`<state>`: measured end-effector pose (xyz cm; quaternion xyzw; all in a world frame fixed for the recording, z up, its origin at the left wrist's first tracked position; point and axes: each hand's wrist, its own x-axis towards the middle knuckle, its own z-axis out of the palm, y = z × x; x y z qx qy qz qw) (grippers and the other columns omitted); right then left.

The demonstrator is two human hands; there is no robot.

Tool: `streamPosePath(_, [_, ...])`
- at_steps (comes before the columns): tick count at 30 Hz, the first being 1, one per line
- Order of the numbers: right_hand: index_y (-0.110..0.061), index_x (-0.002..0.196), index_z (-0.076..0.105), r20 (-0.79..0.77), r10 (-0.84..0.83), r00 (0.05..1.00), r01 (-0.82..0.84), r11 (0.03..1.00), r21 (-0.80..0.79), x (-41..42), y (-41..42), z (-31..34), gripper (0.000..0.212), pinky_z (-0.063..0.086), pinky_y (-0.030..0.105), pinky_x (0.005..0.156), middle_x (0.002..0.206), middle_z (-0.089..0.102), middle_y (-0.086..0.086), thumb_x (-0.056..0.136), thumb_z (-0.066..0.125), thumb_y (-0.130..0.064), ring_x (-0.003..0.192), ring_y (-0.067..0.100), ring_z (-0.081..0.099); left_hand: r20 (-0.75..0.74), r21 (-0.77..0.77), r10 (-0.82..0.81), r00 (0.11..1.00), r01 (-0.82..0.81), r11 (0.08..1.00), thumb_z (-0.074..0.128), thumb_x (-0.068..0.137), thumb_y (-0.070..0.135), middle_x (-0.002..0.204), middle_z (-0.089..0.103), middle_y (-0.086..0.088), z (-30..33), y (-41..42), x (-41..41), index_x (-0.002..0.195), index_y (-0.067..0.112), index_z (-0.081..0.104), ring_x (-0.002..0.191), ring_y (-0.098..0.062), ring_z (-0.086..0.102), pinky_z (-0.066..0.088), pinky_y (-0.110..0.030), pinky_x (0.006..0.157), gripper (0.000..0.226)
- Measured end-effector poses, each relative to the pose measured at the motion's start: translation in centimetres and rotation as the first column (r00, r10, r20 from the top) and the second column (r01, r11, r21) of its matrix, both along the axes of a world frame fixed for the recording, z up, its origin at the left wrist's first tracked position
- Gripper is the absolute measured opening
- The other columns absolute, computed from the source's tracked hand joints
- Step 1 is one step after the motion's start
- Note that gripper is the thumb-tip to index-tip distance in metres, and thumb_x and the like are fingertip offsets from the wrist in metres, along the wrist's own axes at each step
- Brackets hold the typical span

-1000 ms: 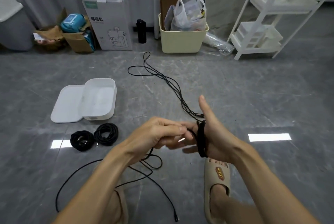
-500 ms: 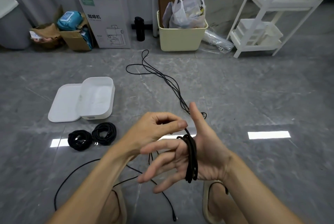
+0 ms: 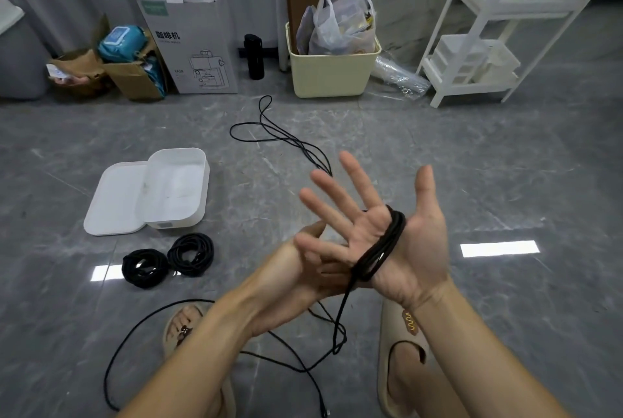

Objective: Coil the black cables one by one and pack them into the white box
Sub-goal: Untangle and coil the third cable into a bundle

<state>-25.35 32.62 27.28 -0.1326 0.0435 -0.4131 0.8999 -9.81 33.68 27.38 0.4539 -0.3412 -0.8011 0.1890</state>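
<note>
While the right hand (image 3: 397, 235) stays splayed flat, its cable (image 3: 381, 249) loops could slip off the palm. At seven o'clock beneath it the left hand (image 3: 303, 276) seems to pinch the trailing strand, fingers hidden; floor slack may snag.

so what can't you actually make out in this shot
Head view:
- Left hand: its fingertips sit behind the right hand, so whether it pinches the cable is hidden.
- Cable plug: at the bottom edge, too small to identify.
- White box: the inside looks bare, but glare washes out detail.
- Two coils on the floor: the ends are buried in the loops.
</note>
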Motion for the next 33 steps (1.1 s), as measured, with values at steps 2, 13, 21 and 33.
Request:
streamPosePath(2, [-0.016,0.153,0.041,-0.051,-0.086,0.995,0.088,0.996,0.029,-0.6,-0.3,0.1,0.095,0.017,0.071,0.116,0.156,0.040,0.021,0.086,0.037,-0.084,0.147,0.041,0.033,-0.058,0.050,-0.002,0.998,0.005,0.999,0.032,0.095,0.053,0.116,0.071,-0.021,-0.3,-0.2,0.1,0.123,-0.002,0.063,0.112,-0.034,0.067,0.047,-0.041,0.102,0.070])
streamPosePath(13, [-0.027,0.146,0.051,-0.472,-0.361,0.804,0.388,0.921,-0.043,-1.3,-0.9,1.5,0.088,0.028,0.067,0.114,0.140,0.061,0.012,0.086,0.020,-0.084,0.134,0.029,0.054,-0.227,0.212,0.038,0.973,0.012,0.977,0.021,0.102,0.048,0.122,0.067,-0.026,0.7,0.0,1.0,0.124,-0.005,0.062,0.102,-0.033,0.070,0.055,-0.038,0.093,0.071])
streamPosePath(21, [-0.034,0.142,0.053,-0.766,-0.303,0.567,0.234,0.951,-0.203,-1.0,-0.8,1.4,0.086,0.021,0.063,0.118,0.131,0.068,-0.003,0.085,0.011,-0.082,0.132,0.011,0.055,-0.152,0.175,-0.008,0.988,0.035,0.984,0.027,0.102,0.042,0.115,0.070,-0.024,0.8,-0.2,1.4,0.121,-0.007,0.062,0.085,-0.028,0.071,0.058,-0.035,0.081,0.063])
streamPosePath(33, [-0.014,0.118,0.074,-0.943,0.125,0.309,-0.347,0.938,0.011,0.0,-0.2,0.2,0.117,0.036,0.045,0.110,0.111,0.075,0.011,0.068,0.004,-0.094,0.116,0.018,0.065,0.242,-0.361,-0.173,0.955,0.254,0.898,0.072,0.084,0.025,0.052,0.042,0.007,3.0,-0.6,2.7,0.081,0.015,0.077,0.046,-0.004,0.032,0.022,-0.017,0.048,0.012])
